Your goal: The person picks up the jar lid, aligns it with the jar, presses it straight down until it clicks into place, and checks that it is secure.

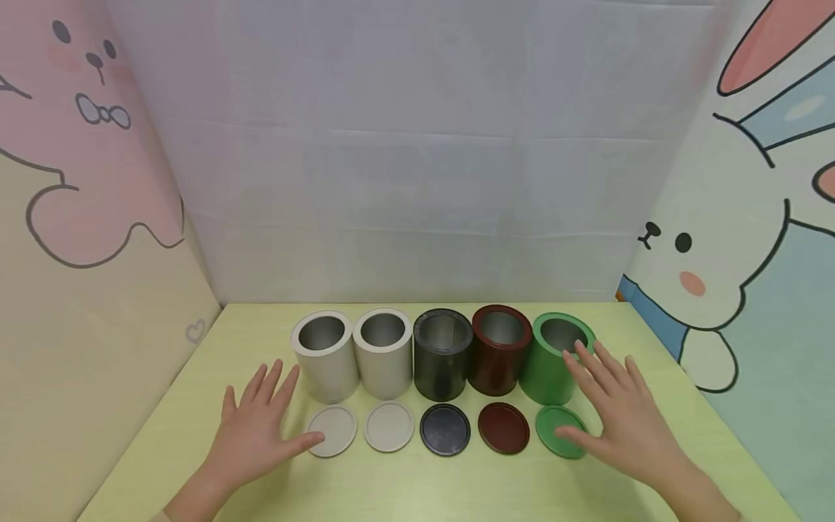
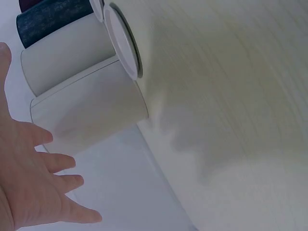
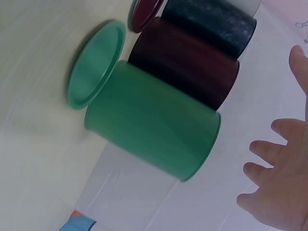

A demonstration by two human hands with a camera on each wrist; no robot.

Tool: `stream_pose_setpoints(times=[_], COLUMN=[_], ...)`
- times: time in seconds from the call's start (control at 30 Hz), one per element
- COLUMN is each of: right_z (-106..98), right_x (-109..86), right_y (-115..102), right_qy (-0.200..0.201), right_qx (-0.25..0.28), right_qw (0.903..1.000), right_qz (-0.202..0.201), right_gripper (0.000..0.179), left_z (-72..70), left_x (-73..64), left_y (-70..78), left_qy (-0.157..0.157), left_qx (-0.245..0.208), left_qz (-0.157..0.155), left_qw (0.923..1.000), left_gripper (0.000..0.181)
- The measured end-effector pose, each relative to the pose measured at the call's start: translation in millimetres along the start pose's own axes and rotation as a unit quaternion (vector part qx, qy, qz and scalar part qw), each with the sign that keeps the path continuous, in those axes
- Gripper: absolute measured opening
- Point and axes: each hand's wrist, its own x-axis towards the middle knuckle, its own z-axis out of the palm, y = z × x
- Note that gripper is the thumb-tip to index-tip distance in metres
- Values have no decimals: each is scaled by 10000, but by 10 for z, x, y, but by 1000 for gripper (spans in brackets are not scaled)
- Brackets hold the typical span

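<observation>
Side by side on the table stand two white cans, the left one (image 1: 328, 373) and its neighbour (image 1: 385, 371), then a black can (image 1: 441, 373), a dark red can (image 1: 498, 366) and a green can (image 1: 544, 373), all uncovered. A round lid of matching colour lies flat before each: white (image 1: 334, 433), white (image 1: 389, 426), black (image 1: 445, 430), dark red (image 1: 504, 428) and green (image 1: 559, 429). My left hand (image 1: 251, 433), fingers spread and holding nothing, hovers by the leftmost can. Spread likewise, my right hand (image 1: 622, 420) is near the green can, overlapping it and its lid in the head view.
A pale yellow-green table (image 1: 417, 493) carries everything. White cloth (image 1: 417, 181) hangs behind it. Side panels with a pink cartoon animal (image 1: 98, 167) and a white rabbit (image 1: 711, 254) border the left and right.
</observation>
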Motion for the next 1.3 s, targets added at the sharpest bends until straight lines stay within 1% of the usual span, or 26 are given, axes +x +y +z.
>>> stream_pose_setpoints(times=[0.07,0.17,0.43,0.57,0.7,0.8,0.9,0.97,1.1,1.3], right_z=[18,57,238,348,430,496,585,655,783,929], right_x=[48,108,185,207,241,267,282,287,289,334], right_y=[-61,-151,-372,-459,-557,-625,-674,-696,-739,-842], right_qy=[39,72,177,-53,-174,-132,-206,-253,-444,-511], right_qx=[123,327,889,1172,1494,1672,1763,1799,1881,1904], right_qw=[9998,9990,9943,9917,9871,9835,9814,9804,9784,9774], right_qz=[-126,-303,-560,-534,-551,-681,-730,-758,-726,-762], right_gripper=[93,92,91,92,92,89,90,91,93,93], left_z=[-8,-13,36,68,120,178,221,242,265,274], left_x=[-8,-19,-55,-76,-98,-97,-86,-82,-87,-94], left_y=[-8,-21,-43,-55,-66,-82,-92,-94,-102,-116], left_qy=[56,224,719,850,908,968,1018,998,925,846], left_qx=[-5,-82,-248,-437,-658,-803,-946,-1027,-1173,-1362], left_qz=[13,65,326,397,429,562,711,746,673,554], left_qw=[10000,9997,9966,9946,9928,9905,9877,9869,9865,9855], left_gripper=[110,110,108,108,106,106,106,106,105,103])
